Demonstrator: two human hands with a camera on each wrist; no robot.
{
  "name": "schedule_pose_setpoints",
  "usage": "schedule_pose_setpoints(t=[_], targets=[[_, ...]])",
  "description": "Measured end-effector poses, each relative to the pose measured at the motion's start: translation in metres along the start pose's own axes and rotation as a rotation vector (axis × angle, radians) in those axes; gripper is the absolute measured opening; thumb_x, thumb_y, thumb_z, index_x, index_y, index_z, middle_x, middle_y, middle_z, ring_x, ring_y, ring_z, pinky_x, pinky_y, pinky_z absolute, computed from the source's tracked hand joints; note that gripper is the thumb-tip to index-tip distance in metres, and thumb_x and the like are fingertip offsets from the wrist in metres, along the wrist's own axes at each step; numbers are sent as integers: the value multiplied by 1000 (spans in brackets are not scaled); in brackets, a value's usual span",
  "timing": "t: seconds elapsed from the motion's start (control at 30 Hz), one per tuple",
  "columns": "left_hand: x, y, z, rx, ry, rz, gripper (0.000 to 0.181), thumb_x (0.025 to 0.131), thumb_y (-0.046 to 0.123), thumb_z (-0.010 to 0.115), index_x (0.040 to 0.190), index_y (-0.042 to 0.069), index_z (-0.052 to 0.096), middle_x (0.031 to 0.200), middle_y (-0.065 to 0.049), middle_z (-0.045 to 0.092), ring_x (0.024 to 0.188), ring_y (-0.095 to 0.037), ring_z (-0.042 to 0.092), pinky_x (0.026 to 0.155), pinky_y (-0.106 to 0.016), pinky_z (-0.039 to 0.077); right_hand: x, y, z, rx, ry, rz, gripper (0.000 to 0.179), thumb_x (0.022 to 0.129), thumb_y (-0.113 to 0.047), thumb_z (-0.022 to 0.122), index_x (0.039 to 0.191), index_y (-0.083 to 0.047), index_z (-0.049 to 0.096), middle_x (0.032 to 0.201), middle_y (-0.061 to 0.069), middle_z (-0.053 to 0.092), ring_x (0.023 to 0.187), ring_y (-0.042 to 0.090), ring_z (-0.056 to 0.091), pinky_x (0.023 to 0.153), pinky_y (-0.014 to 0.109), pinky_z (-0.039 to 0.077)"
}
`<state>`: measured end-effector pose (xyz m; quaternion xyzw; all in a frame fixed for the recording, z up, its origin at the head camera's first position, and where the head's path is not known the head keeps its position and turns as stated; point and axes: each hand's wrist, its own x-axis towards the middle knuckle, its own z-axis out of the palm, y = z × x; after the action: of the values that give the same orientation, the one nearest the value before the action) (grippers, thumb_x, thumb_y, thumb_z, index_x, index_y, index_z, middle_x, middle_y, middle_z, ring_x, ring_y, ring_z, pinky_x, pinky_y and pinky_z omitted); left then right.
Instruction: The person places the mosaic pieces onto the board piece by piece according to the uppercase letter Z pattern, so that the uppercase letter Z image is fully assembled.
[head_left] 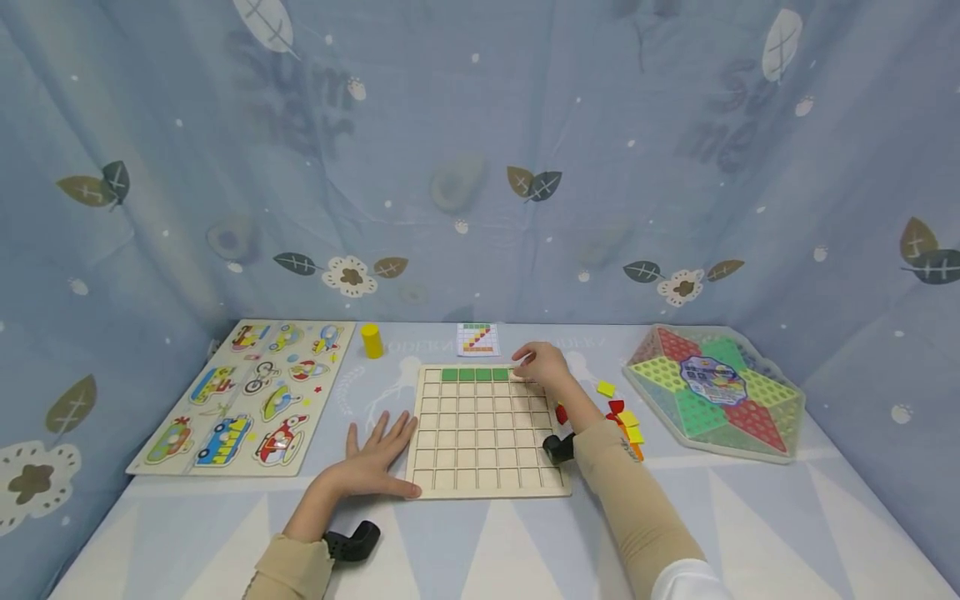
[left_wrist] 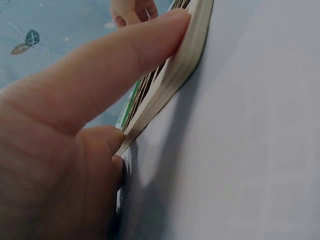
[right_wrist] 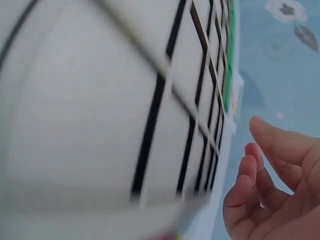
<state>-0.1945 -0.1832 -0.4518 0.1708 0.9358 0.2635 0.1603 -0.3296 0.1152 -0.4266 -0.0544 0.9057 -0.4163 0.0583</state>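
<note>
Along the back of the table (head_left: 450, 554), before a blue leaf-print curtain (head_left: 465, 217), a yellow cylinder (head_left: 372, 342) stands upright, and a small pattern card (head_left: 477, 340) lies just beyond the grid board (head_left: 487, 433). To the left is a picture puzzle (head_left: 247, 408) showing vehicles; to the right, a many-sided translucent case (head_left: 750, 452) with red, green and yellow sections. Between case and board lie loose red, yellow and orange pieces (head_left: 628, 420), one yellow piece (head_left: 606, 388) apart from the rest. The right sleeve (head_left: 637, 500) runs past these and over the board's right edge, hiding part of both; a black wrist camera (head_left: 558, 448) sits above that edge.

The left hand (head_left: 367, 468) lies at the board's near left corner, palm down, fingers spread wide, the thumb resting on the corner. Its forearm comes in from the lower left. The right hand (head_left: 543, 365) reaches across to the far edge, wrist bent towards the left; its fingers are loosely curved, with a narrow gap between the tips in the right wrist view.

The board lies flat in the middle, its near edge running left to right before the person. It looks about square, so I cannot tell a long axis. Four green squares (head_left: 475, 375) form a left-to-right row in its farthest line of cells, ending beside the right fingertips.
</note>
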Motion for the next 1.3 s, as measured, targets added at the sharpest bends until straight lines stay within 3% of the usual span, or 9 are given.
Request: schedule_pose_setpoints(t=[0.27,0.4,0.67,0.77,0.97,1.1,1.3], targets=[[0,0,-3,0,4,-4,110,67,54,72,148,7,15,154,-16,6,138,-41,-11,97,-64,-22,-18,22,-37,6,26,51,18,85,-6,64,102,-1,65,91,13,59,79,24,53,67,29,46],[0,-1,-3,-1,1,-3,110,67,55,72,148,7,14,154,-16,6,138,-41,-11,97,-64,-23,-27,35,-49,-14,-9,99,17,84,-4,64,101,1,64,93,14,59,78,24,52,68,29,47],[-1,-2,-3,-13,-2,0,110,68,55,72,148,6,14,154,-16,5,138,-41,-12,96,-63,-24,-42,52,-58,-117,-125,283,20,75,-5,72,95,-6,66,90,10,58,72,22,50,62,25,46],[-1,-1,-3,-12,-2,3,110,68,54,72,148,6,14,154,-16,6,138,-41,-12,96,-63,-23,-47,49,-60,-163,-162,285,21,74,-1,71,94,-5,65,90,11,57,71,22,50,60,26,45],[-1,-1,-2,-14,-4,4,109,69,54,72,148,6,14,154,-17,6,138,-41,-11,96,-64,-23,-49,47,-57,-222,-158,300,25,71,2,69,94,-5,63,79,10,55,62,21,49,53,26,42],[0,-1,-1,-16,-8,4,110,68,54,72,148,6,14,154,-16,6,138,-41,-12,96,-63,-24,-47,52,-55,-183,-134,320,28,70,2,69,97,-5,62,77,10,55,59,21,48,52,26,41],[1,0,0,-16,-6,9,111,67,54,73,148,6,15,154,-17,6,138,-41,-11,96,-64,-23,-48,58,-56,-54,-103,307,31,73,3,70,102,-3,61,94,14,57,73,24,51,60,27,47]])
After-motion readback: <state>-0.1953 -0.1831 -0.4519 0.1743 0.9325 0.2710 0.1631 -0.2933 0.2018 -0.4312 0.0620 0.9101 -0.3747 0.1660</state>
